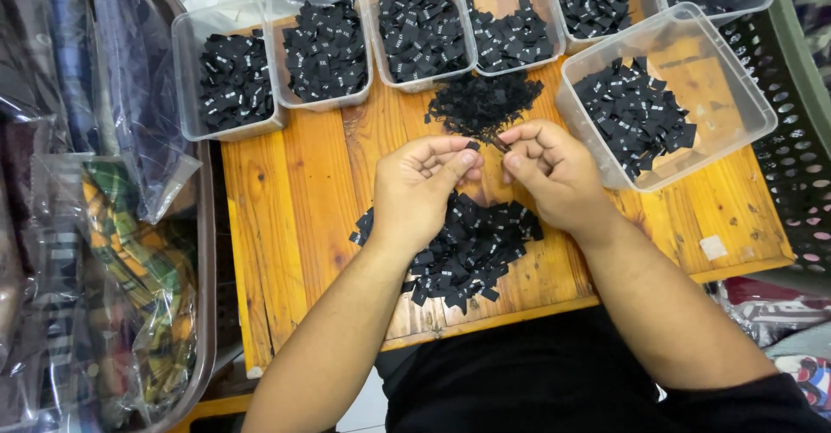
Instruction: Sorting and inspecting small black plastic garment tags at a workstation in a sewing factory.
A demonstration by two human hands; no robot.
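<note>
Both hands pinch small black fabric labels: left hand [424, 182] one at its fingertips, right hand [554, 169] another; best kept low over the worktop [286, 225] near the loose label pile [472, 247].

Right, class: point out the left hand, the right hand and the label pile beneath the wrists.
left hand [421, 192], head view, back of the hand
right hand [554, 173], head view, knuckles
label pile [472, 256], head view, middle of the heap
</note>
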